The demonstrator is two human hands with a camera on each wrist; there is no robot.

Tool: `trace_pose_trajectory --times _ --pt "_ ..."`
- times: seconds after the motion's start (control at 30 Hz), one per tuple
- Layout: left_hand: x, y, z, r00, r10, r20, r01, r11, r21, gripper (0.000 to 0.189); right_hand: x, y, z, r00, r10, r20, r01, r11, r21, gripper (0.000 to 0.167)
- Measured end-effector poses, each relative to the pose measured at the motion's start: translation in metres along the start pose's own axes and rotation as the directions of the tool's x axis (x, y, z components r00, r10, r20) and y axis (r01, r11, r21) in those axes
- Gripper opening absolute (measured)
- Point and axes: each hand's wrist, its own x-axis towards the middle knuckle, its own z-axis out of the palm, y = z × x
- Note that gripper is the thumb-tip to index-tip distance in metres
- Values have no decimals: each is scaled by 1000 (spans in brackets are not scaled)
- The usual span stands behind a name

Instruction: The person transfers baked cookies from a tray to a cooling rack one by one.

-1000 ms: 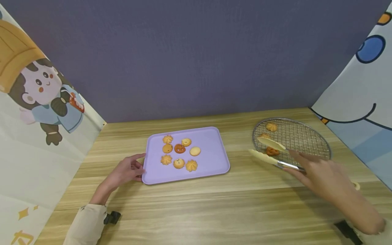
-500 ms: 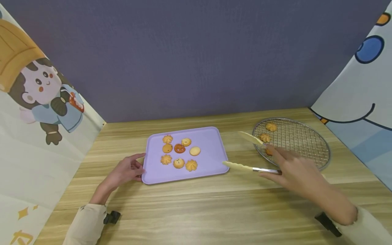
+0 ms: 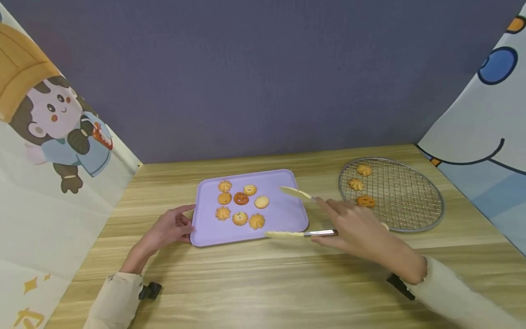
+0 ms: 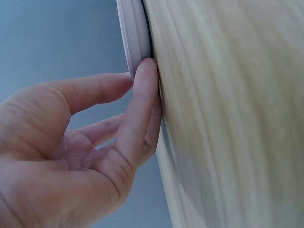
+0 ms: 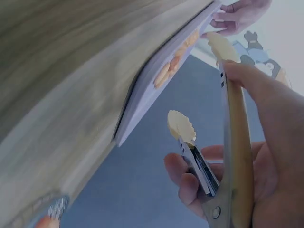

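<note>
A purple tray [image 3: 283, 210] holds several small cookies [image 3: 240, 198], among them a pretzel-shaped one. At the tray's left end my left hand [image 3: 170, 227] grips its rim, thumb and fingertips at the edge [image 4: 135, 40] in the left wrist view. My right hand [image 3: 357, 228] holds a pair of tongs [image 3: 320, 233] with cream-coloured scalloped tips and metal arms. The tongs are spread apart, with nothing between the tips. One tip overlaps the tray's right part in the head view, the other its front edge. In the right wrist view the tongs' tip [image 5: 180, 127] is apart from the tray.
An oval wire rack [image 3: 411, 201] stands at the right of the wooden table [image 3: 263, 283], with two flower-shaped cookies [image 3: 356, 184] and a pretzel-shaped cookie [image 3: 365, 201] near its left rim. A dark panel [image 3: 263, 82] rises behind the table, with cartoon-printed panels on both sides.
My right hand has moved left with the spread tongs, from over the rack to the tray's right side. The cookies on the rack show again. My left hand and the tray have stayed put.
</note>
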Motion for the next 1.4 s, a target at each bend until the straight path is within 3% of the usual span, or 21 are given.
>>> trace_pose_trajectory --times 0.23,0.6,1.17,1.4 --pt "0 0 0 1000 -6 1 6 1000 -4 65 12 -13 15 999 -35 -6 35 994 103 73" --pt "0 0 0 1000 -11 -6 11 1000 4 65 27 -21 25 991 -80 105 66 990 124 59" --pt "1 1 1 1000 -6 -10 6 1000 16 64 42 -22 31 985 -87 146 72 992 106 50" --pt "1 1 0 1000 -1 -12 1 1000 19 64 42 -22 30 984 -126 124 120 992 48 49"
